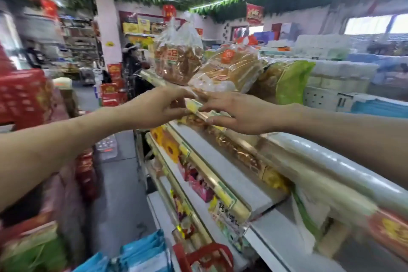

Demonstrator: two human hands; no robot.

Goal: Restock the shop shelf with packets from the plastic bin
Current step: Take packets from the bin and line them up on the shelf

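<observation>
A clear packet of golden bread (229,70) lies on its side on the top shelf (198,110), its near end over the shelf's front edge. My left hand (161,106) reaches in from the left, its straight fingertips touching the packet's near end. My right hand (236,112) reaches in from the right with spread fingers at the same end, the thumb hanging below the shelf edge. Neither hand curls round the packet. Behind it stands a tied bag of brown bread (176,57). Several blue packets (143,252) show at the bottom edge beside a red basket (205,256).
A green-ended packet (291,81) lies right of the bread. Lower shelves (220,172) hold pink and yellow packets behind gold price rails. Red gift boxes (24,95) are stacked on the left, across a grey aisle floor (123,183). A person stands far back.
</observation>
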